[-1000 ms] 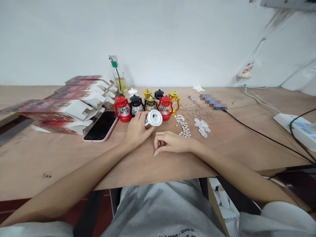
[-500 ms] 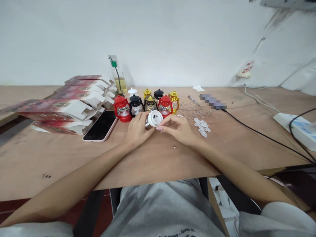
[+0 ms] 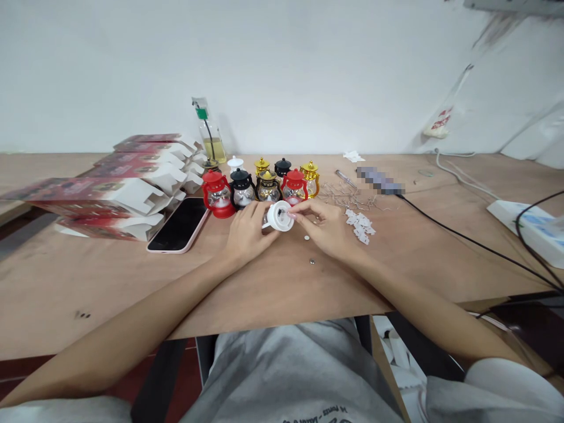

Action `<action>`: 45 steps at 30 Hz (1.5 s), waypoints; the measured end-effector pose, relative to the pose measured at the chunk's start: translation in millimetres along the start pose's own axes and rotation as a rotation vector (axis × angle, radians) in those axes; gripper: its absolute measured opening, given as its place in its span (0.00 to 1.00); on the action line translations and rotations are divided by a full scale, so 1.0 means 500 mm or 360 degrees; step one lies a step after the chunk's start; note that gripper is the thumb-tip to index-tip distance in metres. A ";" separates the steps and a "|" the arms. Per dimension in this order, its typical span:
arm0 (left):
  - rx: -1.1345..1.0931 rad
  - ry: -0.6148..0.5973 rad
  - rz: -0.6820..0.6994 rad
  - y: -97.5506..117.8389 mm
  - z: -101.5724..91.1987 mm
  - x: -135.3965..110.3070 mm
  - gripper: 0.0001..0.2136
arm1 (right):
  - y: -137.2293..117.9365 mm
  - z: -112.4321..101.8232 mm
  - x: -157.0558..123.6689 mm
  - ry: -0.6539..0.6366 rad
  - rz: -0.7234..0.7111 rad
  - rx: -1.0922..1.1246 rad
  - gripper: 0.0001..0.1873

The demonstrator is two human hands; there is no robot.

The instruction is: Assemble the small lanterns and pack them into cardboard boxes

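My left hand (image 3: 247,232) grips a small white toy lantern (image 3: 278,215) lying on its side, its round base turned toward me. My right hand (image 3: 324,226) has its fingertips pinched at the rim of that base; what they hold, if anything, is too small to see. Two small round button cells (image 3: 307,238) lie loose on the wooden table (image 3: 264,282) just below the hands. Behind the hands stand several small lanterns, red (image 3: 217,194), black (image 3: 242,188) and gold (image 3: 311,178).
A phone (image 3: 180,224) lies face up to the left, beside a stack of flattened red-and-white boxes (image 3: 110,194). White plastic tabs (image 3: 361,226) and thin wire hooks (image 3: 348,197) lie at right. A black cable (image 3: 462,241) runs to a power strip (image 3: 533,229). A bottle (image 3: 211,132) stands by the wall.
My right hand rose from the table and moved up to the lantern's base, pinching at it. The left hand tilted the lantern slightly. Two loose button cells now show on the table.
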State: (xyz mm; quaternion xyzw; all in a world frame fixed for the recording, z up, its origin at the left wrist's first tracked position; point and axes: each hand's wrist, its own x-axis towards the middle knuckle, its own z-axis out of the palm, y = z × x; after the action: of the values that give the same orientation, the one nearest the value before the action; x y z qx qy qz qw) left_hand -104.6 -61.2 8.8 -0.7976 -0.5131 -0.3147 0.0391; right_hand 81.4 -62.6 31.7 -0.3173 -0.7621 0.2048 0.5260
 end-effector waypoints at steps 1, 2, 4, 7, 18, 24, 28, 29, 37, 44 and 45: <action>0.0009 -0.0013 0.0022 0.001 0.000 0.000 0.19 | -0.002 -0.001 -0.001 0.0006 -0.0050 -0.0077 0.03; 0.0018 -0.0023 0.0044 0.003 0.000 -0.001 0.19 | -0.003 0.000 -0.002 0.0022 -0.0101 -0.0133 0.03; 0.0034 -0.0033 0.0078 0.005 -0.001 -0.002 0.18 | 0.000 0.002 -0.002 0.0052 -0.0178 -0.0196 0.02; 0.0045 -0.0019 0.0108 0.006 0.000 -0.003 0.19 | 0.009 0.006 -0.002 0.0057 -0.0209 -0.0215 0.03; 0.0061 -0.0025 0.0108 0.005 0.002 -0.002 0.19 | 0.018 0.007 -0.005 0.0044 -0.0285 -0.0269 0.05; 0.0018 -0.0007 0.0090 0.005 0.001 -0.003 0.18 | 0.006 -0.005 0.003 0.0066 -0.0258 -0.0283 0.03; -0.0031 0.0009 0.0011 0.002 0.000 -0.002 0.19 | -0.017 -0.044 -0.027 -0.0135 -0.0130 -0.0277 0.03; -0.0041 0.0006 -0.0002 0.001 0.000 -0.002 0.20 | -0.024 -0.057 -0.044 -0.0281 -0.0096 -0.0315 0.03; -0.0037 0.0009 -0.0006 -0.002 0.001 -0.003 0.19 | -0.044 -0.113 -0.180 -0.0964 -0.0168 -0.0664 0.28; -0.0050 0.0024 -0.0003 -0.001 -0.001 -0.003 0.20 | -0.053 -0.108 -0.218 -0.0777 -0.0797 -0.0759 0.17; -0.0052 0.0018 -0.0003 -0.001 -0.001 -0.003 0.20 | -0.055 -0.107 -0.227 -0.0718 -0.0902 -0.0762 0.13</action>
State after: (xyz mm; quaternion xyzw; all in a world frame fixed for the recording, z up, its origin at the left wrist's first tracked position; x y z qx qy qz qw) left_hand -105.7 -62.6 8.5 -0.7958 -0.5084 -0.3276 0.0286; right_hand 151.6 -162.8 -7.2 -0.1558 -0.9409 -0.0662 0.2933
